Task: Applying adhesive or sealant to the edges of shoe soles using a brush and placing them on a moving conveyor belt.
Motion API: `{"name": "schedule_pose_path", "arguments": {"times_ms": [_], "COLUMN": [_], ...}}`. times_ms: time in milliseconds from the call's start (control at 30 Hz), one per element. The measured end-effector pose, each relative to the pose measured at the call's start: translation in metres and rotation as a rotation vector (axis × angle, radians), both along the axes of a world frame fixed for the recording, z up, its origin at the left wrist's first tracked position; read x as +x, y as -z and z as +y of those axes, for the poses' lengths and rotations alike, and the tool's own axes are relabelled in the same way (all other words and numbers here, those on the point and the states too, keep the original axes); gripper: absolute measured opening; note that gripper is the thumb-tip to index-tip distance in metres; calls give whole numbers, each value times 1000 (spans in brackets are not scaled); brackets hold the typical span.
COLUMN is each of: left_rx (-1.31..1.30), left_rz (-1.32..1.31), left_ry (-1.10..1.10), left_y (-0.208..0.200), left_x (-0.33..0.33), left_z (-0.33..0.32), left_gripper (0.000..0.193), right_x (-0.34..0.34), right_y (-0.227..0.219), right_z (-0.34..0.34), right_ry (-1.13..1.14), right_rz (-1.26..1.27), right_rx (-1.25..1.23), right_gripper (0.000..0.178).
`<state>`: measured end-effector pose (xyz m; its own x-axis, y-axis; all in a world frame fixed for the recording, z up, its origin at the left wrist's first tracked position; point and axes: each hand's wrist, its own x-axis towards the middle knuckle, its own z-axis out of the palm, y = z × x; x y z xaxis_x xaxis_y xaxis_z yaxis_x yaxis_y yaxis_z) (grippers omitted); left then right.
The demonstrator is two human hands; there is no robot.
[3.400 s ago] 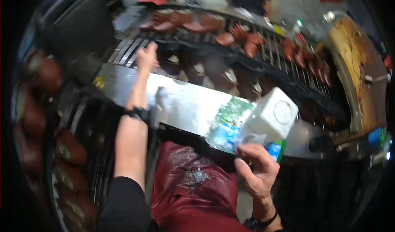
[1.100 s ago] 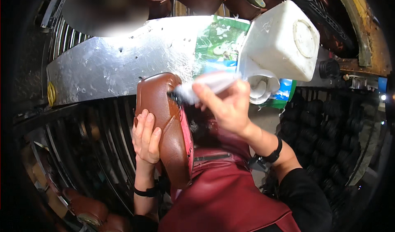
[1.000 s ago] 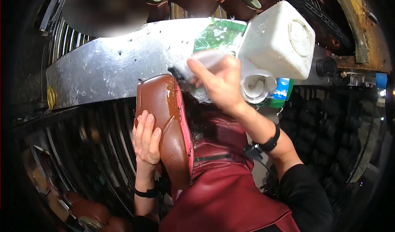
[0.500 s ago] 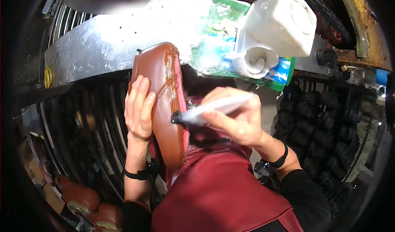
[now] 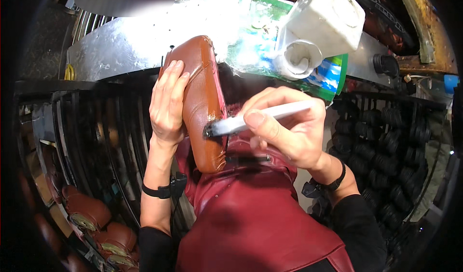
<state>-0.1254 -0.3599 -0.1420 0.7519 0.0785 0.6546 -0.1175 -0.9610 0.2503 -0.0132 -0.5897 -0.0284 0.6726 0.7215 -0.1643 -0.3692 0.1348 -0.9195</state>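
A brown leather shoe upper (image 5: 197,103) is tilted over my lap, its toe toward me and a pink strip along its right side. My left hand (image 5: 169,98) grips its left side, fingers laid together over the leather; the thumb is hidden. In my right hand (image 5: 292,132) is a white-handled brush (image 5: 260,118), pinched between thumb and fingers. Its dark bristle tip touches the shoe's lower right edge near the toe, where the leather looks wet and shiny. I wear a dark red apron (image 5: 255,209).
Ahead is a metal worktop (image 5: 115,45). On its green and blue sheet (image 5: 260,35) stand an open white cup (image 5: 303,55) and a white plastic jug (image 5: 323,18). Black rolled items fill a rack (image 5: 386,151) at right. More brown shoe uppers (image 5: 87,207) lie at lower left.
The brush has travelled along the shoe's edge toward the toe. The shoe has shifted up and away from me with my left hand on it, and its toe has swung slightly right.
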Motion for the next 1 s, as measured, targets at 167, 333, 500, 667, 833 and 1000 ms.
{"name": "schedule_pose_path", "arguments": {"times_ms": [167, 333, 500, 667, 833, 1000], "left_rx": [-29, -97, -173, -468, -375, -1558], "left_rz": [71, 158, 222, 360, 339, 501], "left_ry": [-13, -44, -8, 46, 203, -89], "left_y": [-24, -49, -75, -113, -105, -85], "left_x": [13, 30, 53, 75, 92, 86], "left_z": [0, 7, 24, 36, 71, 83], "left_gripper": [45, 48, 69, 54, 83, 91], "right_x": [8, 29, 59, 89, 109, 70], "right_y": [-9, -36, -56, -57, 10, 65], "right_z": [-4, -1, 13, 38, 45, -1], "right_ry": [-105, -166, -138, -56, 81, 385], "right_rz": [-704, -752, -877, -989, -983, -355], "right_rx": [178, 161, 168, 284, 120, -117], "right_gripper": [18, 23, 23, 29, 28, 11]}}
